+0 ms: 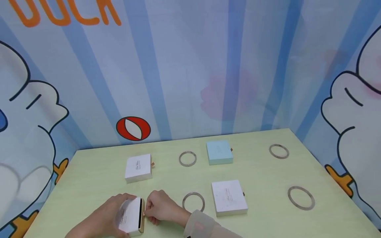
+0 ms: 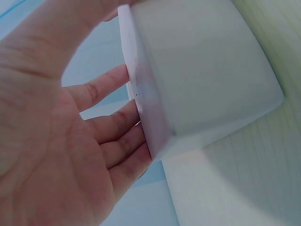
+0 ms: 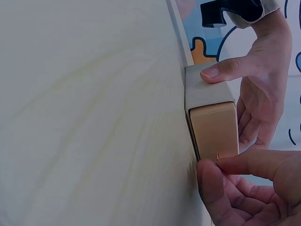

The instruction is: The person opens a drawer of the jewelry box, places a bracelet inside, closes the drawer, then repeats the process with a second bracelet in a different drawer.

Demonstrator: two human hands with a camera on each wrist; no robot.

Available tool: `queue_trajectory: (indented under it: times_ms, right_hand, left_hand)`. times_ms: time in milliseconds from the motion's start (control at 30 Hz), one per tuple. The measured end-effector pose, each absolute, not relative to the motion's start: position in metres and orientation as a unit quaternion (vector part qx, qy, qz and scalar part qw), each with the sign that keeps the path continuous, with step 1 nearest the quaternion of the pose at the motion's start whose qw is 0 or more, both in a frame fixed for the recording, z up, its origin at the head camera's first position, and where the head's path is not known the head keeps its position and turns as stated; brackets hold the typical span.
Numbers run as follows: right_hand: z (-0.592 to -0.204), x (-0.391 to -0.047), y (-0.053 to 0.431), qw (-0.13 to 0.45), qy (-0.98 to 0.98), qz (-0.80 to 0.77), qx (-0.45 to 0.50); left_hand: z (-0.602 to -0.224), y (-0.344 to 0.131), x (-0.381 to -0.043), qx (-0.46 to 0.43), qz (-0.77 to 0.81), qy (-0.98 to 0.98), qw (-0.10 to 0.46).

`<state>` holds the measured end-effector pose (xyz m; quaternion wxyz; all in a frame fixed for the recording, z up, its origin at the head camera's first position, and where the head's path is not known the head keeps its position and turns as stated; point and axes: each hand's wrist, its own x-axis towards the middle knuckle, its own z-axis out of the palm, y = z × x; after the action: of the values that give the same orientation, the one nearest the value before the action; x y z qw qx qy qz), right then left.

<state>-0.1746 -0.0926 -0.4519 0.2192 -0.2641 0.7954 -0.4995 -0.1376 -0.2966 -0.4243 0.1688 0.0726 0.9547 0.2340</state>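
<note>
A white drawer-style jewelry box (image 1: 128,216) lies near the table's front edge, with a narrow dark gap showing beside its gold-tan drawer front (image 3: 214,129). My left hand (image 1: 104,213) grips the box's outer sleeve, thumb on one side and fingers on the opposite side. The left wrist view shows those fingers against the white sleeve (image 2: 207,70). At the drawer front, my right hand (image 1: 162,206) pinches the small pull tab (image 3: 218,156) between thumb and index finger. Most of the tab is hidden by the fingertips.
Behind the held box lies another white box (image 1: 138,167). A light blue box (image 1: 219,152) and a white box (image 1: 229,197) sit right of centre. Bangles lie about: one bangle (image 1: 188,152) at the back, another (image 1: 193,193) by my right wrist, two farther right (image 1: 278,145).
</note>
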Motion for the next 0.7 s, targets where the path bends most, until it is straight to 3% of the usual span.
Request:
queue_trajectory:
  times_ms: [700]
  right_hand:
    - [-0.4521, -0.1747, -0.0905, 0.219, 0.793, -0.506, -0.26]
  left_hand:
    - [-0.4246, -0.2953, -0.1365, 0.053, 0.24, 0.953, 0.178]
